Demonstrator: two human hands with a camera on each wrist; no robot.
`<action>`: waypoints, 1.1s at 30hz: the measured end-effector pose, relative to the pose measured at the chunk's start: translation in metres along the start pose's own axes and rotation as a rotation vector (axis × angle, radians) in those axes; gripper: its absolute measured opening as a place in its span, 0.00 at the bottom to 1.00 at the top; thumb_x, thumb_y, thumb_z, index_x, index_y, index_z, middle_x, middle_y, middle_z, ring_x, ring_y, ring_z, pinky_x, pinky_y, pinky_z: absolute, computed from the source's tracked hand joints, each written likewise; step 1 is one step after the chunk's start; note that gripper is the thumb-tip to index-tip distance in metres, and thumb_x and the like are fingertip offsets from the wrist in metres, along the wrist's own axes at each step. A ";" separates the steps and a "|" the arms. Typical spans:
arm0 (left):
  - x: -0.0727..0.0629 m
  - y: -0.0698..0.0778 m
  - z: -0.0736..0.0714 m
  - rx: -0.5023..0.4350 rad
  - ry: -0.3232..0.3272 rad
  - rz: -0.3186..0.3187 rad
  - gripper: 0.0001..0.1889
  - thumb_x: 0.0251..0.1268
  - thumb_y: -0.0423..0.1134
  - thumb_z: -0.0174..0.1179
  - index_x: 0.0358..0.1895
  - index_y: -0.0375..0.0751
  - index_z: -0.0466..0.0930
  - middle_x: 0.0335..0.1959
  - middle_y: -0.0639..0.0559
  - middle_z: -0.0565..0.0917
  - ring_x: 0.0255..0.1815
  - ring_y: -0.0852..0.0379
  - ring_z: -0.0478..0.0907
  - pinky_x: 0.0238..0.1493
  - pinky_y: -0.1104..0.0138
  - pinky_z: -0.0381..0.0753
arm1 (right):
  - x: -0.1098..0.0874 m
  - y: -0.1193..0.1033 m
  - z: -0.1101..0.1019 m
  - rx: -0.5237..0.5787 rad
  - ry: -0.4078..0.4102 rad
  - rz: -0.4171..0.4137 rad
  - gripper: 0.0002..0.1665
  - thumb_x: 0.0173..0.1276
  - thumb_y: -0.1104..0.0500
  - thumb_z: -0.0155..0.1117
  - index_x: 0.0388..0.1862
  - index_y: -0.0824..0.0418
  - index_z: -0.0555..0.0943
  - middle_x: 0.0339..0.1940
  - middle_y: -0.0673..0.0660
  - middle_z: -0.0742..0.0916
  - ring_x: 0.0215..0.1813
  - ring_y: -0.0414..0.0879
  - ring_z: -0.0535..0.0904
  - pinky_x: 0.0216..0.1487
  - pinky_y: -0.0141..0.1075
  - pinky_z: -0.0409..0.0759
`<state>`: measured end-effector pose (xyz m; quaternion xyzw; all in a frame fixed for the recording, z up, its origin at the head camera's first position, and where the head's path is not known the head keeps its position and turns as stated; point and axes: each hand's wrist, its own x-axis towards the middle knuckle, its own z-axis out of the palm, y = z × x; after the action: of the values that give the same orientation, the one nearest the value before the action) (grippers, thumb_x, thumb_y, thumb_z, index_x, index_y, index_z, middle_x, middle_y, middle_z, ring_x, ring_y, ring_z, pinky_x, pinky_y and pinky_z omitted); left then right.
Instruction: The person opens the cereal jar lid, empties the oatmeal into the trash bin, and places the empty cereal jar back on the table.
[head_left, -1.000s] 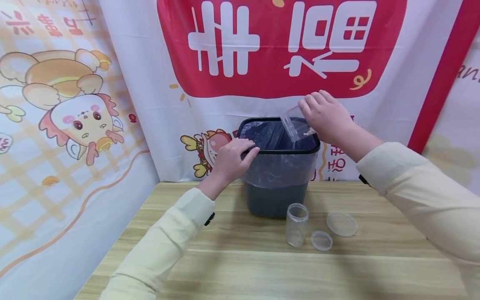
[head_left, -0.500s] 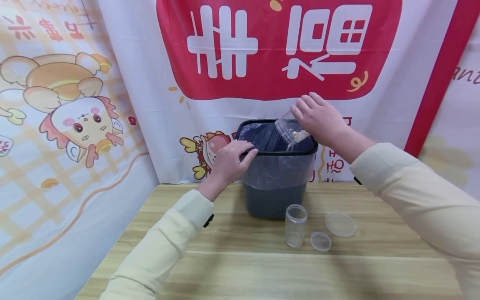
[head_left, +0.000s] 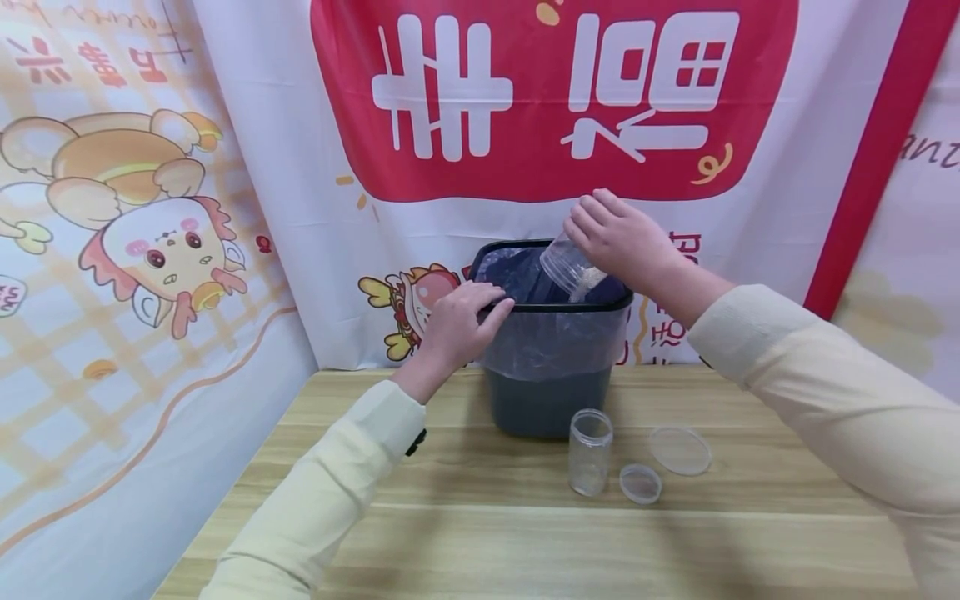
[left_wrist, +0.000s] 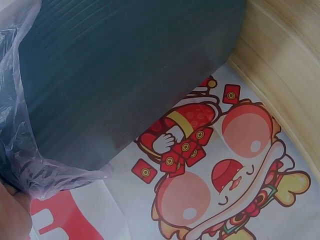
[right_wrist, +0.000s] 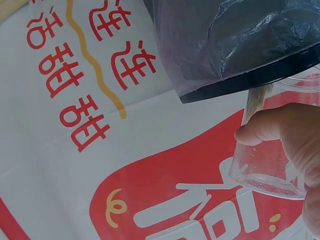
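My right hand (head_left: 628, 243) grips a clear plastic jar (head_left: 561, 263), tipped with its mouth down over the lined trash bin (head_left: 551, 404). Pale, grain-like stuff (head_left: 589, 282) lies along the jar's lower wall toward the mouth. In the right wrist view the thumb (right_wrist: 262, 126) presses on the side of the jar, whose base points away from the bin. At the bin's near left corner, my left hand (head_left: 459, 327) holds the black rim, its fingers over the edge. Only a bit of that hand shows in the left wrist view, beside the clear liner (left_wrist: 22, 145).
In front of the bin a second clear jar (head_left: 589, 458) stands upright without a lid. A small round lid (head_left: 641, 484) and a larger flat lid (head_left: 681, 451) lie to its right on the wooden table (head_left: 525, 550). A printed cloth (head_left: 420, 221) hangs behind.
My right hand has moved left and slightly down, tipping the jar further, and the pale grains have slid toward its mouth. The left hand stays at the rim.
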<state>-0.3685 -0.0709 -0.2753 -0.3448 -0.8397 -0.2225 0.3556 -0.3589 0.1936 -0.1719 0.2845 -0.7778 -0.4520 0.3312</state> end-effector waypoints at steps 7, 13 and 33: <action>0.001 -0.001 0.001 0.004 0.016 0.018 0.17 0.70 0.48 0.57 0.52 0.41 0.85 0.50 0.48 0.85 0.54 0.54 0.79 0.57 0.63 0.76 | 0.005 -0.002 -0.002 -0.081 0.025 -0.052 0.54 0.44 0.61 0.81 0.70 0.65 0.65 0.65 0.69 0.72 0.68 0.63 0.64 0.72 0.50 0.56; 0.002 -0.002 0.001 0.007 0.017 0.023 0.17 0.70 0.48 0.57 0.52 0.41 0.85 0.50 0.48 0.85 0.54 0.54 0.79 0.57 0.63 0.76 | 0.011 -0.005 -0.005 -0.191 0.019 -0.139 0.55 0.43 0.61 0.82 0.71 0.61 0.66 0.67 0.67 0.72 0.69 0.62 0.63 0.73 0.50 0.53; 0.002 -0.003 0.000 0.021 0.008 0.013 0.18 0.71 0.49 0.55 0.53 0.41 0.85 0.51 0.48 0.85 0.54 0.54 0.79 0.57 0.63 0.76 | 0.025 -0.018 -0.009 -0.433 -0.008 -0.288 0.57 0.46 0.58 0.81 0.74 0.57 0.62 0.69 0.65 0.69 0.70 0.60 0.60 0.74 0.50 0.46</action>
<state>-0.3719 -0.0716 -0.2744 -0.3457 -0.8382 -0.2127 0.3643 -0.3646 0.1622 -0.1782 0.3131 -0.6158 -0.6514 0.3137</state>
